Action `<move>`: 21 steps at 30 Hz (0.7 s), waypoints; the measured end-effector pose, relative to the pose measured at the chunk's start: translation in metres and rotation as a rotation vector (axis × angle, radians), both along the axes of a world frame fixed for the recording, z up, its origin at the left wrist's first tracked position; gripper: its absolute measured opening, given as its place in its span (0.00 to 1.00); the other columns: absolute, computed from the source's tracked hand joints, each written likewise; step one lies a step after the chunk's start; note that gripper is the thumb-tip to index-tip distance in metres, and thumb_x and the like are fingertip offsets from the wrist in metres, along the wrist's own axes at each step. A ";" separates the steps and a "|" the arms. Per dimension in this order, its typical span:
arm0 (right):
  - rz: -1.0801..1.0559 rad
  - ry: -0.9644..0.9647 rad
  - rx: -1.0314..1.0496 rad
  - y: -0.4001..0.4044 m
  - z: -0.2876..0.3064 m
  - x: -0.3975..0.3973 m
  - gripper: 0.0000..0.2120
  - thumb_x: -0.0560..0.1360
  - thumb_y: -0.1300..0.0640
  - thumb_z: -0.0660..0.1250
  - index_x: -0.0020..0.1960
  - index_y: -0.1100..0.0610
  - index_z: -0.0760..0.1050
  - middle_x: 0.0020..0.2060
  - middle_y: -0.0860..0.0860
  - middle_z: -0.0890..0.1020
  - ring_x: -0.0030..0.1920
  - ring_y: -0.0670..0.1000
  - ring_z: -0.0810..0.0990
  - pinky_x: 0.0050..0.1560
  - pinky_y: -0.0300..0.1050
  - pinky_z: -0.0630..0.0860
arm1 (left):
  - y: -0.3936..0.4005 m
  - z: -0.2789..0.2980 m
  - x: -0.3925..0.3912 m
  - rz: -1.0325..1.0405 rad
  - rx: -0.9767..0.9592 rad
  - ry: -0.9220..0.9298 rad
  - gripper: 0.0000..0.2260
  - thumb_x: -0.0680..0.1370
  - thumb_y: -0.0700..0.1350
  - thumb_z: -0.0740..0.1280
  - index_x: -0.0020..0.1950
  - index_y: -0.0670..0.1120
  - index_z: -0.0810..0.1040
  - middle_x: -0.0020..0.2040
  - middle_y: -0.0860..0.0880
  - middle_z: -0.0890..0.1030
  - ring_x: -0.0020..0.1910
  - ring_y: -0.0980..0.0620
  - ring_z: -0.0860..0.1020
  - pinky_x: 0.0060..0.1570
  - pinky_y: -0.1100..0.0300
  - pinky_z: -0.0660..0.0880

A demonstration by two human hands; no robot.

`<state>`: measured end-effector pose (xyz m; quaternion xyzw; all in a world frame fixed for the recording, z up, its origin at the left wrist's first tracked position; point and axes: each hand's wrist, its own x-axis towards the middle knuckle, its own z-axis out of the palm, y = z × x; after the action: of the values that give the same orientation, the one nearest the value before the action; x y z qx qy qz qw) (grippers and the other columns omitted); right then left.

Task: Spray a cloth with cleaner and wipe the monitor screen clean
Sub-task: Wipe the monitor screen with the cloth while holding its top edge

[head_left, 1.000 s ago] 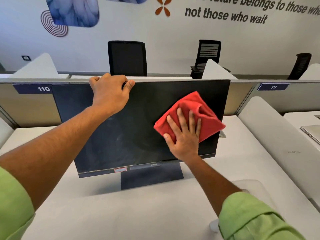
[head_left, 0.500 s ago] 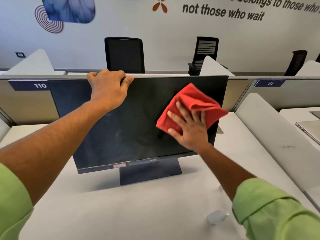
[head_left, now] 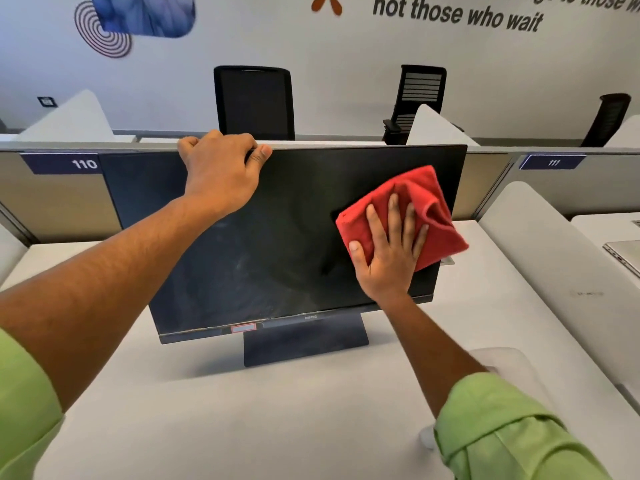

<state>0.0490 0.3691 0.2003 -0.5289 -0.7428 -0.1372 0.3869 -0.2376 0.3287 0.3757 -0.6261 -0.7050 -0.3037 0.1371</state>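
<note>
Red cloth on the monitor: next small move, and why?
Probably sweep the red cloth leftward across the screen. The right hand presses it flat near the right edge, while faint smudges still show at the centre and lower left. The left hand grips the top edge, steadying the monitor.

Red cloth (head_left: pixel 429 206) crumpled flat vs dark, smudgy upright monitor (head_left: pixel 277 237), right side.

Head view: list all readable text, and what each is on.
"not those who wait": dark lettering on the white wall; the line above is cut off.
"110": blue partition label.
"111": second blue partition label.
"BenQ": black monitor's lower bezel, barely legible.
Red-edged sticker: unreadable.
</note>
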 end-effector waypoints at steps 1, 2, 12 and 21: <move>-0.009 0.020 -0.020 -0.008 -0.016 -0.001 0.32 0.83 0.35 0.56 0.84 0.46 0.60 0.85 0.53 0.56 0.85 0.62 0.50 0.81 0.72 0.49 | 0.000 0.000 0.000 0.002 -0.001 0.001 0.16 0.84 0.59 0.56 0.46 0.52 0.75 0.40 0.51 0.75 0.47 0.50 0.69 0.54 0.46 0.60; -0.029 0.051 -0.049 -0.017 -0.032 -0.003 0.32 0.83 0.36 0.56 0.84 0.46 0.60 0.85 0.54 0.55 0.85 0.62 0.50 0.81 0.72 0.49 | 0.000 0.000 0.001 0.002 -0.001 0.003 0.16 0.84 0.59 0.56 0.47 0.52 0.76 0.40 0.51 0.75 0.47 0.50 0.69 0.54 0.47 0.60; -0.219 0.373 -0.308 -0.093 -0.104 -0.101 0.33 0.85 0.40 0.54 0.86 0.48 0.51 0.86 0.55 0.50 0.85 0.66 0.48 0.79 0.74 0.52 | -0.005 0.001 0.001 0.026 -0.001 0.005 0.18 0.84 0.60 0.56 0.49 0.50 0.79 0.40 0.50 0.75 0.47 0.50 0.69 0.54 0.45 0.61; 0.096 0.144 -0.285 -0.125 -0.125 -0.087 0.27 0.88 0.40 0.49 0.86 0.43 0.51 0.86 0.49 0.49 0.84 0.59 0.54 0.82 0.61 0.50 | -0.007 0.001 -0.001 0.010 -0.008 -0.017 0.18 0.83 0.59 0.56 0.51 0.49 0.80 0.41 0.50 0.75 0.47 0.50 0.69 0.55 0.45 0.61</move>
<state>-0.0382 0.2437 0.0752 -0.5506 -0.7495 0.0265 0.3665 -0.2385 0.3221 0.3765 -0.6204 -0.7105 -0.3054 0.1303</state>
